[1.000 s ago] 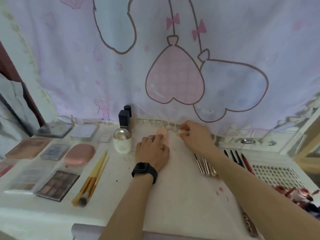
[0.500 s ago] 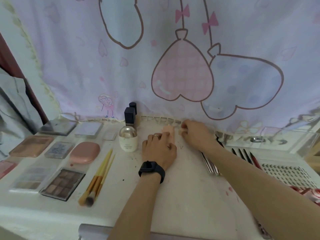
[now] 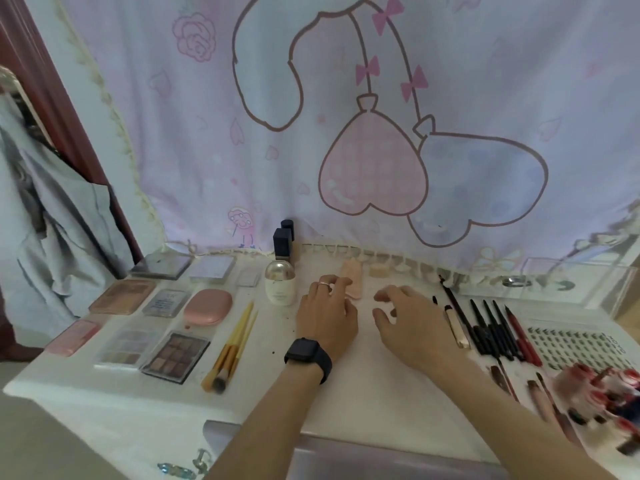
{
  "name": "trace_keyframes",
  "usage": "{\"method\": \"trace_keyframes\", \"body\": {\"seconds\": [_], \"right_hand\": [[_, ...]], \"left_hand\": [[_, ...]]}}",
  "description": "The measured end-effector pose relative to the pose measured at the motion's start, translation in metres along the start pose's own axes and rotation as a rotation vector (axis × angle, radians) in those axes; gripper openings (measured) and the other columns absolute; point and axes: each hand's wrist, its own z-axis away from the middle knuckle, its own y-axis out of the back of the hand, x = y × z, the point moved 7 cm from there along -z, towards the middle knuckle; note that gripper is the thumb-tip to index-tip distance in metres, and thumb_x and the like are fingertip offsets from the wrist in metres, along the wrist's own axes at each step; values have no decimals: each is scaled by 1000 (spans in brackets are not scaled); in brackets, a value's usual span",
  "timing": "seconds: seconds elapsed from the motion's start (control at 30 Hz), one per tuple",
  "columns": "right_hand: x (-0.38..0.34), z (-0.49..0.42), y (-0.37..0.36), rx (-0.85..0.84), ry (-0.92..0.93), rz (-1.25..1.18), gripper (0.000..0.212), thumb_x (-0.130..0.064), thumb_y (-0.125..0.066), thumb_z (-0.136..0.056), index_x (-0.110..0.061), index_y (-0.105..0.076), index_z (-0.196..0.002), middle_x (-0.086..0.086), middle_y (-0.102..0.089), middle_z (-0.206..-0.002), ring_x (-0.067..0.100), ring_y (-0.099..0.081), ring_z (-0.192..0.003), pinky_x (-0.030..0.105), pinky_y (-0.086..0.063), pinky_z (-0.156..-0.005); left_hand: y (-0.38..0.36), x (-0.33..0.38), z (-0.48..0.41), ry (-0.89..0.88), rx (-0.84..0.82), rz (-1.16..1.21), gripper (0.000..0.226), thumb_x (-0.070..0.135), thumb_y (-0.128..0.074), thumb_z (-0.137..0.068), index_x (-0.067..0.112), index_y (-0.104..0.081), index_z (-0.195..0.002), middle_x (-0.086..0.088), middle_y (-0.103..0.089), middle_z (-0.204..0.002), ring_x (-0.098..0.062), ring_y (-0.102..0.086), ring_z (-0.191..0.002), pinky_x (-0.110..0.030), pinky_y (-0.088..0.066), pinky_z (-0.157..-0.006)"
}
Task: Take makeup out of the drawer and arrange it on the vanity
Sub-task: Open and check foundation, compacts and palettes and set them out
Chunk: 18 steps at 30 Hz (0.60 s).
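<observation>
Both hands were over the middle of the white tabletop (image 3: 346, 393), towards its back edge. The left hand (image 3: 327, 313), wearing a ring (image 3: 323, 285) and a black watch (image 3: 308, 353), had its fingers bent, with the fingertips on the near end of a peach-pink sponge (image 3: 354, 277) lying close to the back edge. Whether the fingers pinched the sponge or only rested on it could not be determined. The right hand (image 3: 405, 320) was just beside the left, fingers spread and loosely curled, holding nothing.

A small beige puff (image 3: 377, 271) lay just right of the sponge, apart from both hands. A round bottle (image 3: 280, 284) with a dark cap stood upright just left of the left hand. Yellow-handled brushes (image 3: 232, 344) lay further left, then a brown eyeshadow palette (image 3: 175, 355) towards the front edge and a pink compact (image 3: 207, 305) behind it. A row of dark pencils (image 3: 491, 327) lay right of the right hand, with a lash tray (image 3: 575, 344) towards the right edge.
</observation>
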Motion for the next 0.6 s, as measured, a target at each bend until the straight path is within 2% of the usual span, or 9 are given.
{"method": "trace_keyframes", "body": {"seconds": [0.07, 0.13, 0.2, 0.27, 0.37, 0.47, 0.53, 0.6], "right_hand": [[-4, 31, -8, 10, 14, -24, 29, -36, -52, -99, -30, -59, -126, -12, -58, -129, 13, -53, -115, 28, -46, -93], [-9, 60, -19, 15, 42, 6, 31, -37, -49, -100, -29, -62, -126, -14, -58, -128, 13, -48, -121, 25, -45, -94], [-15, 84, -29, 21, 90, 20, 36, -40, -43, -97, -27, -68, -119, -12, -64, -123, 16, -53, -118, 27, -49, -93], [-17, 98, -35, 34, 120, 13, 43, -45, -36, -95, -26, -70, -114, -9, -66, -123, 18, -56, -117, 31, -52, -92], [-17, 100, -35, 0, 101, -35, 49, -49, -31, -99, -27, -65, -126, -11, -59, -137, 14, -47, -128, 29, -43, -104], [-16, 98, -32, -1, 94, -48, 44, -48, -40, -102, -27, -61, -134, -12, -54, -144, 12, -40, -133, 27, -35, -109], [-16, 100, -32, 5, 81, -71, 44, -49, -42, -101, -27, -62, -134, -13, -54, -143, 11, -39, -133, 27, -36, -109], [-15, 103, -30, 18, 70, -108, 42, -48, -44, -101, -27, -65, -130, -14, -56, -141, 10, -40, -132, 25, -36, -107]], "left_hand": [[18, -4, 13, -73, 101, -10, 37, 14, -64, -81, 18, -64, -117, -5, -61, -122, -28, -62, -104, -40, -54, -76], [36, -13, 19, -108, 194, -56, 41, 13, -68, -75, 17, -64, -116, -5, -61, -123, -29, -62, -102, -39, -55, -73], [55, -25, 23, -66, 276, -66, 48, 11, -71, -72, 15, -61, -119, -7, -56, -129, -32, -59, -102, -40, -52, -77], [72, -42, 24, 89, 335, -22, 59, 11, -71, -71, 14, -55, -128, -10, -47, -140, -35, -53, -112, -45, -49, -87], [79, -64, 21, 335, 243, 13, 80, 17, -68, -74, 21, -36, -148, -11, -26, -157, -36, -37, -135, -51, -40, -103], [77, -74, 13, 367, 66, -146, 83, 23, -62, -82, 33, -21, -153, -6, -10, -164, -33, -22, -145, -50, -27, -114], [75, -79, 8, 317, -26, -263, 71, 28, -60, -88, 37, -26, -150, -5, -12, -164, -33, -19, -146, -51, -25, -116], [78, -80, 5, 275, -15, -267, 56, 30, -60, -91, 33, -37, -142, -9, -31, -158, -34, -27, -143, -50, -30, -113]]}}
